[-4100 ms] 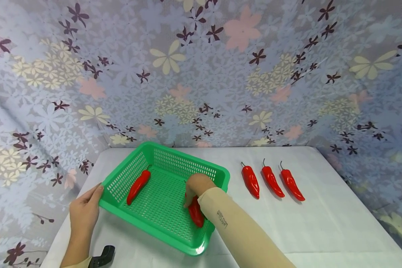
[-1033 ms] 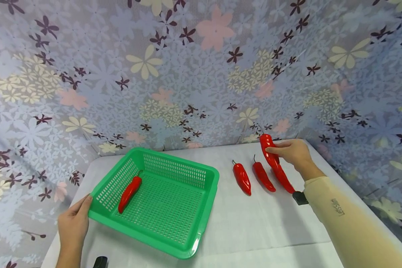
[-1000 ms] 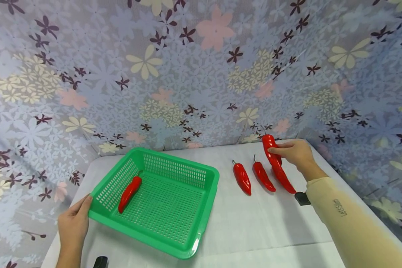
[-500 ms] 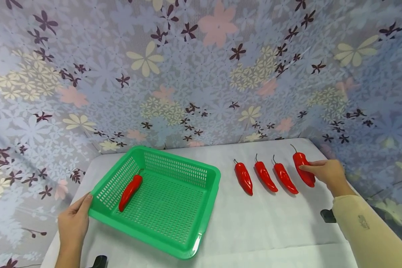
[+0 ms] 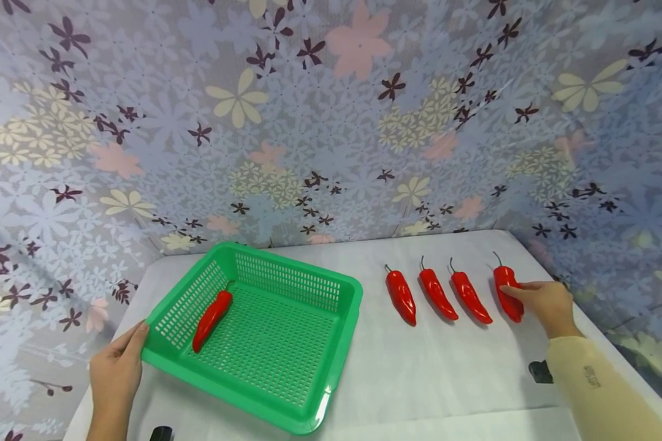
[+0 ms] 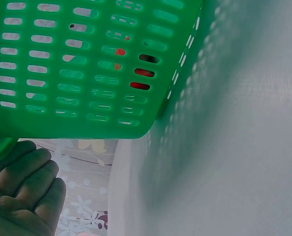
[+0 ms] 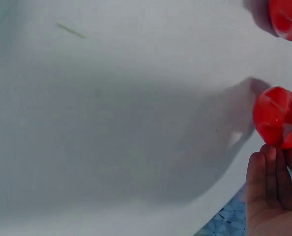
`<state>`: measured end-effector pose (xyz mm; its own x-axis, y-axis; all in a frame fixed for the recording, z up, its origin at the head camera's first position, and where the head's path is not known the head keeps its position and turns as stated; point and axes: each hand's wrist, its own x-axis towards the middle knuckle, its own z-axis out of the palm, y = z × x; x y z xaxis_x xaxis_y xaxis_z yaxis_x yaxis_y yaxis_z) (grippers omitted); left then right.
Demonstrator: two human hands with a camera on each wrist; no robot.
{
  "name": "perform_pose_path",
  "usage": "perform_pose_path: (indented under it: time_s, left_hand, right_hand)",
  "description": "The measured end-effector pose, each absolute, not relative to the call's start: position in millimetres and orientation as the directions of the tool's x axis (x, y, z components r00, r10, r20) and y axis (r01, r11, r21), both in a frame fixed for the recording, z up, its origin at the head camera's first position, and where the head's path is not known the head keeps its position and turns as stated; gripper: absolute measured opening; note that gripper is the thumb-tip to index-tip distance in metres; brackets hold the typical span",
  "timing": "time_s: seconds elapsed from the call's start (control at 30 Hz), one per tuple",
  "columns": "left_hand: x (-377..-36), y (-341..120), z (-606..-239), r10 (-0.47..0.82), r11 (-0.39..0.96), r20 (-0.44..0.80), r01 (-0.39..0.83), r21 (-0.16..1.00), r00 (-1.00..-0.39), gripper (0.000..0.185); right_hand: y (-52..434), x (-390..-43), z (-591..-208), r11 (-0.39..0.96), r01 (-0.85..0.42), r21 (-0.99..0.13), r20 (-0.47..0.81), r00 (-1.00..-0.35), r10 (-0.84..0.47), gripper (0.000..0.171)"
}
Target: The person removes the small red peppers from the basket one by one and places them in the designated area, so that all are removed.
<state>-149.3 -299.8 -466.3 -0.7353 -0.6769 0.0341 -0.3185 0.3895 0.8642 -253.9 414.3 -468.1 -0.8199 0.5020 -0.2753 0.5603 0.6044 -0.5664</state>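
My left hand (image 5: 116,370) grips the near left corner of a green plastic basket (image 5: 232,383); the left wrist view shows its fingers (image 6: 25,179) curled under the rim. One red chili pepper (image 5: 212,321) lies inside, along the basket's left side. At the right of the table my right hand (image 5: 543,303) holds another red pepper (image 5: 507,286) by its side, between thumb and fingers, stem pointing away. In the right wrist view that pepper (image 7: 274,118) is seen end-on above the fingertips, close over the white cloth.
Three red peppers, the left one (image 5: 401,297), the middle one (image 5: 438,294) and the right one (image 5: 471,297), lie in a row between basket and right hand. A white cloth (image 5: 419,373) covers the table. Flowered fabric (image 5: 331,122) rises behind and at both sides.
My right hand took a pepper out of the basket, carried it right past the row, and has lowered it to the row's right end. The left hand stays on the basket.
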Motion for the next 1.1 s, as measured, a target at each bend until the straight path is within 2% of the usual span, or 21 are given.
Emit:
perform_pose_path:
  time_s: [0.4,0.77,0.97,1.1]
  left_hand:
    - [-149,-301,-469,-0.676,0.374,0.05,-0.284,0.883,-0.735,0.057]
    - [-149,-303,-466,-0.675,0.354,0.023,-0.297,0.887,-0.737,0.058]
    - [-149,-302,-466,-0.66,0.372,0.048,-0.27,0.888,-0.75,0.056]
    - [-149,-303,-468,-0.661,0.374,0.048,-0.274,0.886,-0.749,0.056]
  right_hand:
    - [409,-257,-472,0.62,0.56,-0.549,-0.326,-0.827,0.458,0.075]
    - [399,-256,-468,0.641,0.566,-0.519,-0.34,-0.824,0.452,0.088]
    - [397,-255,-459,0.624,0.593,-0.509,-0.339,-0.804,0.488,0.1]
    - [395,-257,-451,0.641,0.581,-0.501,-0.328,-0.813,0.481,0.105]
